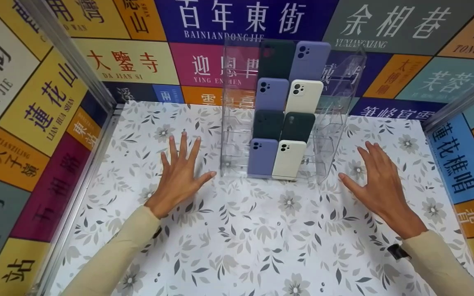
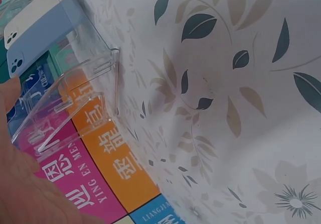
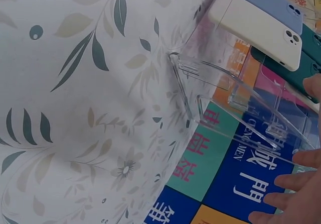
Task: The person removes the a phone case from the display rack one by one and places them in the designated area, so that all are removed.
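A clear tiered display stand (image 1: 323,160) rises from the table, with phone cases in two columns on its steps. At the bottom are a purple phone case (image 1: 263,158) and a white phone case (image 1: 289,160); dark green, purple and white ones fill the tiers above. My left hand (image 1: 178,176) is spread flat with straight fingers to the left of the stand, apart from it. On the other side my right hand (image 1: 381,185) lies with fingers extended, also apart from the stand. Neither hand holds anything. Both wrist views show the stand's clear side wall (image 3: 220,73) near the hand.
The table (image 1: 237,246) wears a white cloth printed with grey leaves and flowers. Panels with coloured blocks of lettering (image 1: 245,20) stand behind and at both sides. Metal frame strips (image 1: 84,176) run along the table's side edges.
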The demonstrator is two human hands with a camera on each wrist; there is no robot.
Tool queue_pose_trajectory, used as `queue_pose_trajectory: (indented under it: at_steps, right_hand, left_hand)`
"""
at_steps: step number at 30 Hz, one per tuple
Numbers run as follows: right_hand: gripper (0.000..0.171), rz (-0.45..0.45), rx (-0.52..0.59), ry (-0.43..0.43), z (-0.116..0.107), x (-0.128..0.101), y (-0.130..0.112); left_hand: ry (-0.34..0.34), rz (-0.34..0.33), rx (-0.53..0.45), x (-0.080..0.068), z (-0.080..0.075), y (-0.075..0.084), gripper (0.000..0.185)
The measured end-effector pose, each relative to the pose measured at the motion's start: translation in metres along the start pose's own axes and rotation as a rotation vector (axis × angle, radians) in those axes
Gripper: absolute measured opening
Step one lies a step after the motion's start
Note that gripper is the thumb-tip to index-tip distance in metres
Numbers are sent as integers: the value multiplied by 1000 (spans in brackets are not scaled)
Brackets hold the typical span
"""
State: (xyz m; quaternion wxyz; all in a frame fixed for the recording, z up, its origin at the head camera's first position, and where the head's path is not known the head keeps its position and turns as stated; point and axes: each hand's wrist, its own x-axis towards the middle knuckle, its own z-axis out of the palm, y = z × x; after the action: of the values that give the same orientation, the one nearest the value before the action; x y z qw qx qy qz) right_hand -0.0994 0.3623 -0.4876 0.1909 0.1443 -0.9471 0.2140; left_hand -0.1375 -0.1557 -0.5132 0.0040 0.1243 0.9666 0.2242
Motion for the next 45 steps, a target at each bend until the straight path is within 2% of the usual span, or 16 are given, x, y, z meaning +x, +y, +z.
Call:
queue_pose_trajectory:
  at_steps: [9,14,21,29,38,45]
  right_hand:
    - [75,-85,14,62,5,7,-4]
    - [69,-128,40,97,9,11,-9]
    - [67,-154,55,100,14,16,-15]
    - [65,-168,63,92,19,20,-21]
    - [65,-176,70,65,24,23,-26]
    - [62,-191,89,83,29,27,-30]
  left_hand:
    - [18,20,-34,5,-3,1,98]
    - [3,1,-53,10,-5,5,98]
    - [5,-3,-72,16,-7,8,96]
    - [35,37,-98,19,-5,9,91]
    - [26,19,-209,26,-3,13,84]
    - [17,23,-306,33,-1,17,81]
